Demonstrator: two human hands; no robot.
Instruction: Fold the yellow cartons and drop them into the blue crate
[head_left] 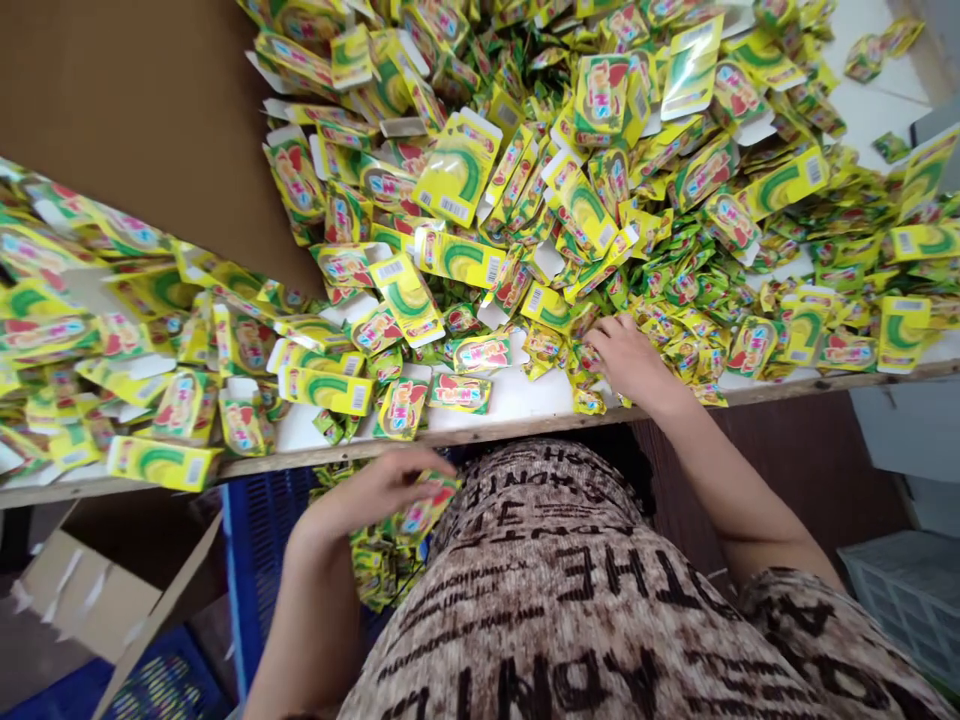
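Observation:
Below the table edge at the left, my left hand (386,487) is closed on a small yellow-and-green candy box (421,517) with a red picture on it. That hand is slightly blurred. Past the edge, my right hand (628,358) rests on the table among small yellow wrapped candies (544,345). Its fingers are bent and pressed together over several of these packets, and the fingertips are partly hidden. Close by, between the two hands, a candy box (460,393) lies flat near the edge. Many more such boxes and green packets (686,270) are heaped beyond.
A large brown cardboard panel (150,110) juts in at the upper left over the heap. Beneath the wooden table edge (517,425) stands a blue crate (259,540) containing yellow packets (379,575). An open carton (97,580) is at lower left, plastic drawers (904,590) at lower right.

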